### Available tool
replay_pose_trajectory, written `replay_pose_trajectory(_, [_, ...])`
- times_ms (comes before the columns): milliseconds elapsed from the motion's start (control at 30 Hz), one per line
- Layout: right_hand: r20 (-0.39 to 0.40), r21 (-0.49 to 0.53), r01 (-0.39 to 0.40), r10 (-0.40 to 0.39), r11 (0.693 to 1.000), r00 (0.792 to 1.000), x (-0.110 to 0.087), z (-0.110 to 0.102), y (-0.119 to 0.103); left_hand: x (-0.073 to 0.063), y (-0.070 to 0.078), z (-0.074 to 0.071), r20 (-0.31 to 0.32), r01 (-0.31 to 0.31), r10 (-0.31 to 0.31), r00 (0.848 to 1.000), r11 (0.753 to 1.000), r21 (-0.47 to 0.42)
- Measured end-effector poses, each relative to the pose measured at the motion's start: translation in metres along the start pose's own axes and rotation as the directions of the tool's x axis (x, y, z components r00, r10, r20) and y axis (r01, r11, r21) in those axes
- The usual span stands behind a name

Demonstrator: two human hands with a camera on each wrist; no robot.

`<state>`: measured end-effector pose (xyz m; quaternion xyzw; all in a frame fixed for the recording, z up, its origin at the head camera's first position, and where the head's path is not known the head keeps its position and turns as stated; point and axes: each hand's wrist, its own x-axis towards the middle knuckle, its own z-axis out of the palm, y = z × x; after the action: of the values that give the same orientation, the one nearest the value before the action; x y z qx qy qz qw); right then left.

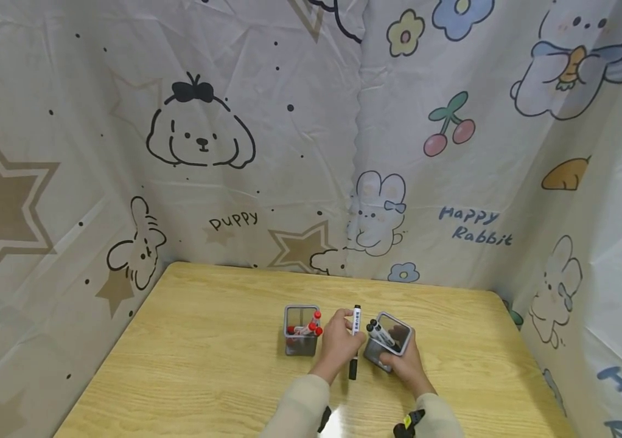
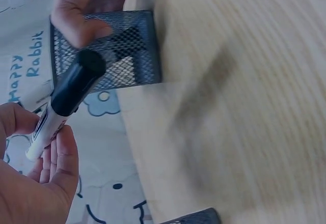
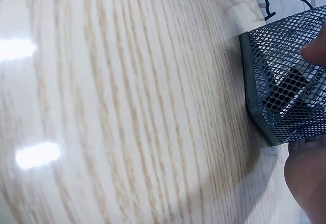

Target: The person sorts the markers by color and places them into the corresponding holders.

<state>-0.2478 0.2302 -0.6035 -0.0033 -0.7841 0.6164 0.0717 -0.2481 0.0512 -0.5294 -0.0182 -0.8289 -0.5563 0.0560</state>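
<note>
In the head view my left hand (image 1: 338, 342) pinches a black-capped whiteboard marker (image 1: 356, 321) by its white barrel, between thumb and fingers. The left wrist view shows its black cap (image 2: 76, 84) nearest the camera. My right hand (image 1: 408, 364) grips a dark mesh pen holder (image 1: 378, 358), which leans toward the left hand. Several black markers (image 1: 381, 334) stand inside that holder. In the right wrist view the thumb (image 3: 317, 48) presses the mesh wall (image 3: 290, 96). Whether the holder's base touches the table cannot be told.
A second mesh pen holder (image 1: 301, 348) stands upright just left of my left hand, with several red-capped markers (image 1: 311, 328) in it. Both are on a light wood table (image 1: 218, 340). Printed cloth (image 1: 311, 134) hangs behind the table and along both sides.
</note>
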Motion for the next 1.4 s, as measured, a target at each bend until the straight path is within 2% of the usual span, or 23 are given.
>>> replay_pose_trajectory(233, [-0.007, -0.016, -0.013, 0.013, 1.0, 1.0, 0.001, 0.0, -0.001, 0.003, 0.011, -0.004, -0.035, -0.045, 0.043, 0.998, 0.997, -0.063])
replay_pose_trajectory(500, [-0.004, -0.009, -0.003, 0.003, 1.0, 1.0, -0.001, 0.0, -0.002, 0.007, 0.021, -0.009, -0.105, -0.113, 0.103, 0.989, 0.988, -0.101])
replay_pose_trajectory(767, [-0.006, -0.003, 0.026, -0.026, 1.0, 1.0, 0.0, 0.0, -0.002, 0.011, 0.027, -0.013, -0.2, -0.205, 0.18, 0.963, 0.973, -0.108])
replay_pose_trajectory(1000, [-0.011, -0.016, 0.036, -0.037, 0.999, 0.999, 0.0, 0.0, -0.001, 0.011, 0.031, -0.015, -0.213, -0.239, 0.201, 0.956, 0.956, -0.169])
replay_pose_trajectory(1200, [-0.01, -0.018, 0.042, -0.042, 0.999, 0.999, 0.0, 0.0, -0.001, 0.011, 0.033, -0.014, -0.245, -0.304, 0.251, 0.936, 0.93, -0.207])
replay_pose_trajectory(1400, [-0.007, -0.016, 0.028, -0.028, 0.999, 1.0, 0.001, 0.0, 0.0, 0.01, 0.034, -0.012, -0.277, -0.339, 0.273, 0.921, 0.913, -0.227])
